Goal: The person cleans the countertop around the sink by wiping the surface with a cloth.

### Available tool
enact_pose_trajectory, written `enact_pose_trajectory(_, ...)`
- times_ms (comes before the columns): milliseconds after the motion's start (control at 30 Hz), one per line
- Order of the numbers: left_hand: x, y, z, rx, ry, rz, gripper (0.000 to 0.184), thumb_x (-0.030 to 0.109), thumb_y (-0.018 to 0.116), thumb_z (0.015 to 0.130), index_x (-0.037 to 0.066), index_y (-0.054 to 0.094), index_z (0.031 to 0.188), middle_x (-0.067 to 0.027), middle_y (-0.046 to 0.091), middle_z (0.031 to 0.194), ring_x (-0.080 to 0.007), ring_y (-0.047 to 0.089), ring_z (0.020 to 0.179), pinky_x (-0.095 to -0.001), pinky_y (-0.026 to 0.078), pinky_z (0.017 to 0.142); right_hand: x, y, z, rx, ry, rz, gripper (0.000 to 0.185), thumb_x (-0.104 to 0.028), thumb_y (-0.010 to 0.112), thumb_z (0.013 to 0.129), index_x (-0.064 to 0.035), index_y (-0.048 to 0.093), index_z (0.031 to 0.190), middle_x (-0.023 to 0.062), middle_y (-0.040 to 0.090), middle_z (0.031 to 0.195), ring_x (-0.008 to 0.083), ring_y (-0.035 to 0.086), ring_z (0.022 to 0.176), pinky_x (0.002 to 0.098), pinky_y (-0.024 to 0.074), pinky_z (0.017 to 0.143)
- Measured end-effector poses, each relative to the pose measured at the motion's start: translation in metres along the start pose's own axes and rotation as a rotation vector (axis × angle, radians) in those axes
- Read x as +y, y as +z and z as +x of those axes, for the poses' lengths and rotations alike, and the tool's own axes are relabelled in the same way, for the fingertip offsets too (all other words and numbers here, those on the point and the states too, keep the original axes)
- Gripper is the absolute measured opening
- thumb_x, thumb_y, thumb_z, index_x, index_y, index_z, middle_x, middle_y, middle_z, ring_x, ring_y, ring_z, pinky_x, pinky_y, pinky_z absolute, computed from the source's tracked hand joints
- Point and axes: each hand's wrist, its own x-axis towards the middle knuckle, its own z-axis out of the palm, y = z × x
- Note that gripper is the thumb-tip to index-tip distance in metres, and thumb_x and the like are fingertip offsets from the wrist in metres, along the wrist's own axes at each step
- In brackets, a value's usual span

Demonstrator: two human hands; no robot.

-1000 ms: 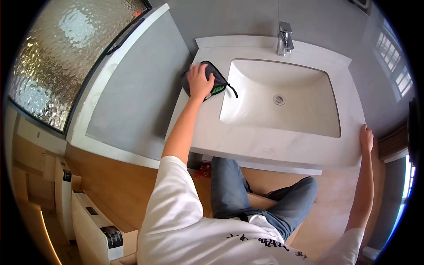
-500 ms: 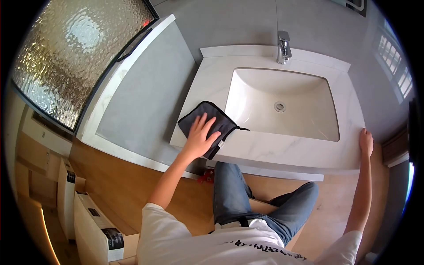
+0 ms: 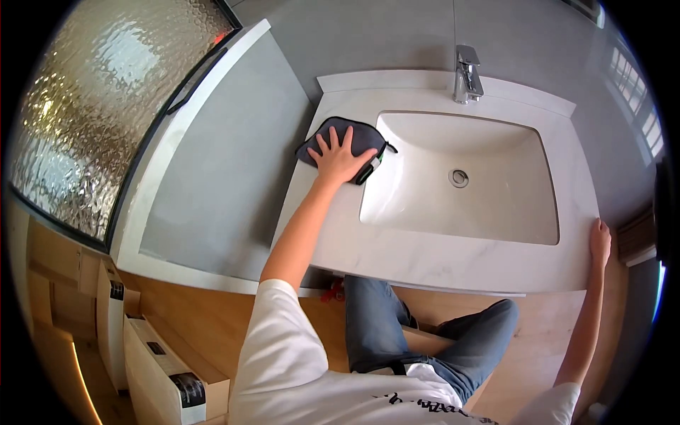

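My left hand (image 3: 340, 159) lies flat with its fingers spread on a dark grey cloth (image 3: 328, 132) with black edging. It presses the cloth against the white marbled countertop (image 3: 425, 258), left of the sink. The cloth's right corner, with a small white tag, reaches the rim of the white sink basin (image 3: 453, 212). At the counter's right edge, my right hand (image 3: 601, 241) has its fingers curled against the side; part of them is hidden.
A chrome faucet (image 3: 467, 74) stands behind the basin, above a round drain (image 3: 459, 178). On the left are a low grey wall (image 3: 212, 163) and a textured glass panel (image 3: 120, 92). Long cardboard boxes (image 3: 166, 375) lie on the floor at lower left.
My left hand has slid the cloth away from the counter's front edge, farther back along the left side. My right hand has stayed at the right edge.
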Motion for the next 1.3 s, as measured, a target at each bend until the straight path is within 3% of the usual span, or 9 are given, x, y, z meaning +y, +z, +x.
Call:
enact_pose_trajectory(200, 0.001, 0.003, 0.084, -0.020, -0.064, 0.028, 0.101, 0.084, 0.044, 0.076, 0.025, 0.022, 0.154, -0.0153, 0.013, 0.161, -0.0449, 0.006, 0.146, -0.0661, 0.006, 0.112, 0.013, 0.008, 0.011, 0.014, -0.035, 0.007, 0.053, -0.044, 0.037, 0.095, -0.0035, 0.063, 0.117, 0.0238, 0.064, 0.114, 0.0447, 0.057, 0.108, 0.0504, 0.0445, 0.092)
enact_pose_trajectory(433, -0.008, 0.008, 0.149, 0.061, -0.136, 0.027, 0.115, 0.085, 0.043, 0.076, 0.003, 0.018, 0.153, -0.0153, 0.017, 0.160, -0.0440, 0.011, 0.146, -0.0634, 0.010, 0.113, 0.017, 0.007, 0.010, 0.010, -0.027, 0.045, 0.052, -0.043, 0.037, 0.096, -0.0017, 0.064, 0.114, 0.0257, 0.062, 0.114, 0.0448, 0.056, 0.109, 0.0490, 0.0436, 0.093)
enact_pose_trajectory(533, 0.001, 0.012, 0.162, 0.086, -0.226, 0.045, 0.114, 0.085, 0.040, 0.076, 0.003, 0.020, 0.152, -0.0151, 0.018, 0.159, -0.0445, 0.013, 0.145, -0.0634, 0.010, 0.113, 0.009, 0.004, 0.003, 0.018, -0.022, 0.022, 0.053, -0.043, 0.036, 0.096, -0.0027, 0.064, 0.115, 0.0249, 0.064, 0.113, 0.0448, 0.057, 0.108, 0.0498, 0.0444, 0.092)
enact_pose_trajectory(667, 0.033, 0.020, 0.169, 0.142, -0.345, 0.045, 0.106, 0.079, 0.038, 0.082, -0.002, 0.024, 0.150, -0.0221, 0.018, 0.158, -0.0489, 0.013, 0.143, -0.0642, 0.010, 0.112, -0.010, -0.006, -0.013, 0.057, 0.015, -0.020, 0.053, -0.043, 0.035, 0.096, -0.0028, 0.064, 0.116, 0.0246, 0.063, 0.115, 0.0444, 0.057, 0.109, 0.0490, 0.0441, 0.094)
enact_pose_trajectory(867, 0.133, 0.050, 0.150, 0.242, -0.067, 0.084, 0.098, 0.071, 0.037, 0.087, -0.010, 0.033, 0.142, -0.0297, 0.032, 0.148, -0.0483, 0.022, 0.140, -0.0638, 0.015, 0.110, -0.010, -0.004, -0.017, 0.073, 0.014, -0.076, 0.053, -0.043, 0.033, 0.096, -0.0051, 0.063, 0.119, 0.0216, 0.062, 0.119, 0.0424, 0.056, 0.111, 0.0489, 0.0433, 0.096)
enact_pose_trajectory(1000, 0.192, 0.090, 0.136, 0.558, 0.198, 0.001, 0.075, 0.055, 0.050, 0.087, -0.007, 0.052, 0.129, -0.0243, 0.052, 0.132, -0.0457, 0.039, 0.130, -0.0613, 0.023, 0.108, -0.025, -0.013, -0.024, 0.005, 0.057, -0.062, 0.053, -0.042, 0.033, 0.096, -0.0037, 0.062, 0.118, 0.0241, 0.061, 0.119, 0.0428, 0.055, 0.113, 0.0488, 0.0428, 0.097)
enact_pose_trajectory(1067, 0.217, 0.098, 0.124, 0.637, 0.324, -0.019, 0.057, 0.041, 0.054, 0.088, -0.006, 0.059, 0.120, -0.0191, 0.060, 0.122, -0.0397, 0.046, 0.125, -0.0550, 0.031, 0.106, -0.021, -0.011, -0.024, 0.035, 0.041, -0.031, 0.051, -0.042, 0.033, 0.097, -0.0040, 0.062, 0.115, 0.0239, 0.062, 0.117, 0.0427, 0.056, 0.111, 0.0497, 0.0432, 0.095)
enact_pose_trajectory(1167, 0.240, 0.101, 0.109, 0.642, 0.315, -0.025, 0.051, 0.036, 0.053, 0.090, -0.007, 0.061, 0.116, -0.0205, 0.062, 0.117, -0.0392, 0.049, 0.122, -0.0493, 0.033, 0.106, -0.028, -0.015, -0.031, 0.048, 0.023, -0.022, 0.049, -0.041, 0.033, 0.095, -0.0057, 0.064, 0.110, 0.0228, 0.064, 0.112, 0.0426, 0.058, 0.107, 0.0498, 0.0449, 0.093)
enact_pose_trajectory(1300, 0.251, 0.085, 0.092, 0.546, 0.328, 0.093, 0.041, 0.033, 0.055, 0.091, -0.006, 0.066, 0.099, -0.0197, 0.067, 0.101, -0.0370, 0.059, 0.104, -0.0445, 0.043, 0.093, -0.034, -0.020, -0.033, 0.027, 0.046, -0.006, 0.048, -0.041, 0.034, 0.095, -0.0060, 0.065, 0.108, 0.0227, 0.065, 0.111, 0.0426, 0.059, 0.107, 0.0488, 0.0453, 0.093)
